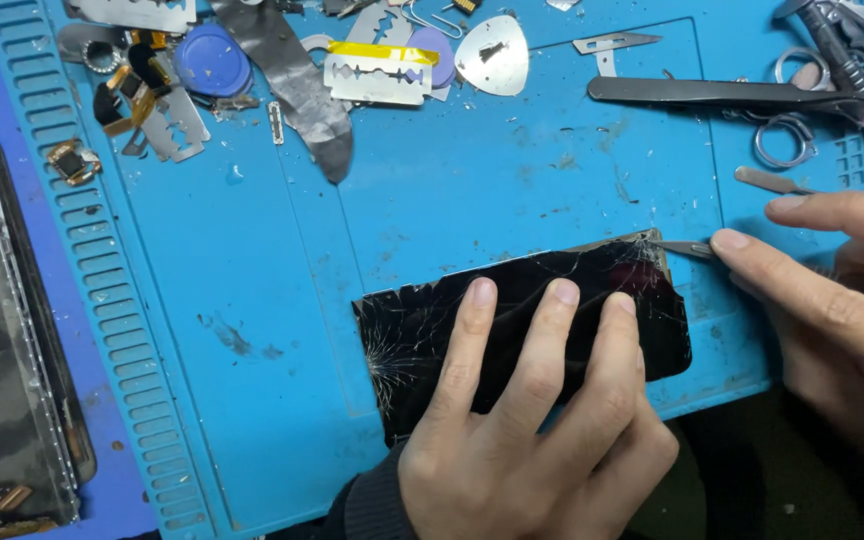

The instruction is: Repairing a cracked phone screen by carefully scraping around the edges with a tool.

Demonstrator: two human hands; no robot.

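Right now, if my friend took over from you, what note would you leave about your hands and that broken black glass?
Left hand: three fingers flat on the cracked black screen, pinning it to the blue mat.
Right hand: holds a thin metal tool, tip at the screen's top right corner.
Done: tip is at the edge.
Left: cannot tell if any edge has lifted.

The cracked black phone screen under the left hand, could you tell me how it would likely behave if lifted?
The cracked black phone screen is probably fragile: cracks web its corners, so it may shed splinters. It looks thin and flat, so likely light. The left hand presses it onto the blue mat, hinting it slides.
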